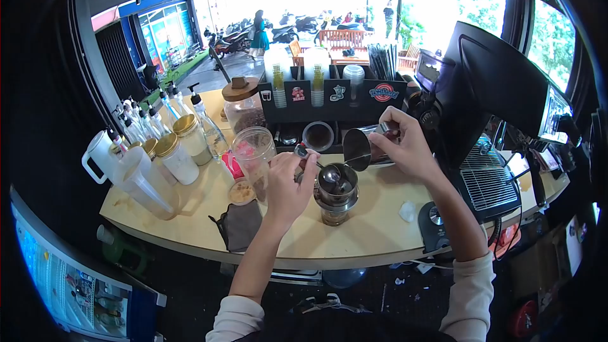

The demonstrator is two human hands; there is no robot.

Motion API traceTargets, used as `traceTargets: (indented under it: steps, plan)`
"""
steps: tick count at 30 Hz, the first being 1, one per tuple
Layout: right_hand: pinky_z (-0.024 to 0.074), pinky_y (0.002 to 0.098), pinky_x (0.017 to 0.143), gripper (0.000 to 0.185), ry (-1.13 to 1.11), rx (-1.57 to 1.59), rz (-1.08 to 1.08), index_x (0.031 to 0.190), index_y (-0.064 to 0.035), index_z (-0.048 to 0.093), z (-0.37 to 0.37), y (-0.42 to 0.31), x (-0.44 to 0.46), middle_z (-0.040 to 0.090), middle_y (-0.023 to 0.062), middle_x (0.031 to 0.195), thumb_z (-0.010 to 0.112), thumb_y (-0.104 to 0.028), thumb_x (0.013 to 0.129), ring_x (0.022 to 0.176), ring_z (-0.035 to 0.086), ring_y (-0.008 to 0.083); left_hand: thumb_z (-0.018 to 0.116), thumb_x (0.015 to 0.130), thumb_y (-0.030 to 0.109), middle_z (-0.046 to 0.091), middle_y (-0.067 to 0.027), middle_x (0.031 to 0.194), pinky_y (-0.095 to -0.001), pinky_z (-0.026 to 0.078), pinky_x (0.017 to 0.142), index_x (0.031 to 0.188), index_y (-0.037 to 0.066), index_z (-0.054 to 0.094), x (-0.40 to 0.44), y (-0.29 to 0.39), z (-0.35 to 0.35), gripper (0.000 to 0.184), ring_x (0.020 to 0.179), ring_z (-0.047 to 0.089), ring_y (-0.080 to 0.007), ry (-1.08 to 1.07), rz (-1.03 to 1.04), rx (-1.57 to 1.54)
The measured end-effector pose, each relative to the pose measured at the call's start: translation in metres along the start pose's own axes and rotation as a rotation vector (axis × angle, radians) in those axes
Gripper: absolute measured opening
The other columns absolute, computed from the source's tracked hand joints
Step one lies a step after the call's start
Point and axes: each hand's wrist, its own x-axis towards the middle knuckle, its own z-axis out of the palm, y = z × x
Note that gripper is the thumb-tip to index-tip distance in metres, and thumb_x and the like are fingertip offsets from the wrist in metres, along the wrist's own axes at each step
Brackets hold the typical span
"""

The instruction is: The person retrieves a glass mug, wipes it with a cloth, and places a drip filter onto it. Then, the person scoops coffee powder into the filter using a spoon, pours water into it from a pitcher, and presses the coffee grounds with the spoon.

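Note:
My left hand [290,183] pinches the dark handle of a metal spoon [330,173], whose bowl is over a metal coffee dripper [337,197]. The dripper sits on top of a small glass [334,216] on the counter. Closed around a small metal pitcher [357,150], my right hand [403,142] tips it towards the dripper's open top. Whether anything flows from the pitcher I cannot tell. Left of my left hand stands a tall clear plastic cup [252,152]. Near my left wrist a dark folded cloth [243,227] lies at the counter's edge.
On the left stand pump bottles [206,117], gold-lidded jars [174,157] and a plastic measuring jug [147,183]. A black cup organizer [332,104] borders the back of the wooden counter [386,231]. A black scale [437,221], a monitor [500,76] and a drip grate [487,174] are on the right.

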Motion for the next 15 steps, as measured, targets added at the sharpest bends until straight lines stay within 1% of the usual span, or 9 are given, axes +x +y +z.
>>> traceTargets:
  steps: [2, 3, 6, 8, 11, 13, 15]
  plan:
    - [0.0442, 0.0198, 0.054, 0.023, -0.006, -0.059, -0.039, 0.078, -0.0020, 0.039, 0.0030, -0.0088, 0.0001, 0.043, -0.0018, 0.068, 0.062, -0.001, 0.085, 0.067, 0.053, 0.0025, 0.060, 0.086, 0.012, 0.064, -0.0071, 0.071, -0.0366, 0.042, 0.074, 0.087, 0.006, 0.068, -0.0008, -0.0011, 0.0027, 0.010, 0.071, 0.060, -0.0245, -0.007, 0.013, 0.002]
    - [0.0442, 0.0198, 0.054, 0.023, -0.006, -0.058, -0.040, 0.078, -0.0020, 0.039, 0.0041, -0.0100, 0.0004, 0.043, -0.0018, 0.068, 0.062, -0.001, 0.085, 0.067, 0.053, 0.0025, 0.060, 0.086, 0.013, 0.064, -0.0068, 0.070, -0.0365, 0.042, 0.074, 0.087, 0.006, 0.067, -0.0015, -0.0026, 0.0044, 0.010, 0.071, 0.060, -0.0245, 0.004, 0.025, 0.022]
    - [0.0464, 0.0200, 0.055, 0.023, -0.023, -0.014, -0.034, 0.079, -0.0021, 0.039, 0.0074, -0.0107, 0.0005, 0.044, -0.0017, 0.069, 0.062, 0.000, 0.085, 0.068, 0.055, 0.0031, 0.061, 0.086, 0.013, 0.064, -0.0062, 0.070, -0.0363, 0.042, 0.075, 0.086, 0.006, 0.067, -0.0022, -0.0023, 0.0045, 0.009, 0.070, 0.060, -0.0240, 0.008, 0.045, 0.054]
    - [0.0485, 0.0203, 0.057, 0.023, -0.041, 0.109, 0.003, 0.080, -0.0019, 0.039, 0.0095, -0.0089, -0.0001, 0.046, -0.0009, 0.070, 0.061, -0.001, 0.085, 0.069, 0.057, 0.0040, 0.061, 0.086, 0.013, 0.064, -0.0058, 0.070, -0.0362, 0.042, 0.075, 0.086, 0.006, 0.067, -0.0025, -0.0018, 0.0044, 0.009, 0.070, 0.060, -0.0237, 0.001, 0.054, 0.064]
    - [0.0502, 0.0208, 0.058, 0.022, -0.040, 0.159, 0.007, 0.081, -0.0018, 0.040, 0.0101, -0.0126, -0.0033, 0.048, -0.0006, 0.071, 0.061, 0.000, 0.085, 0.069, 0.058, 0.0044, 0.061, 0.086, 0.013, 0.064, -0.0050, 0.069, -0.0363, 0.042, 0.076, 0.086, 0.006, 0.067, -0.0025, -0.0015, 0.0045, 0.008, 0.069, 0.060, -0.0230, 0.012, 0.070, 0.066]
    - [0.0503, 0.0206, 0.058, 0.022, -0.042, 0.129, -0.004, 0.081, -0.0019, 0.040, 0.0074, -0.0142, -0.0058, 0.048, -0.0009, 0.072, 0.061, 0.000, 0.085, 0.069, 0.057, 0.0040, 0.061, 0.086, 0.012, 0.063, -0.0045, 0.068, -0.0363, 0.041, 0.076, 0.087, 0.006, 0.066, -0.0013, 0.0002, 0.0035, 0.008, 0.067, 0.059, -0.0227, 0.026, 0.110, 0.065]
    - [0.0504, 0.0204, 0.059, 0.022, -0.044, 0.100, -0.014, 0.081, -0.0021, 0.040, 0.0040, -0.0128, -0.0084, 0.049, -0.0011, 0.072, 0.061, 0.000, 0.085, 0.069, 0.056, 0.0036, 0.061, 0.086, 0.012, 0.063, -0.0045, 0.067, -0.0364, 0.041, 0.077, 0.087, 0.006, 0.066, -0.0005, 0.0028, 0.0017, 0.008, 0.066, 0.058, -0.0227, 0.021, 0.106, 0.068]
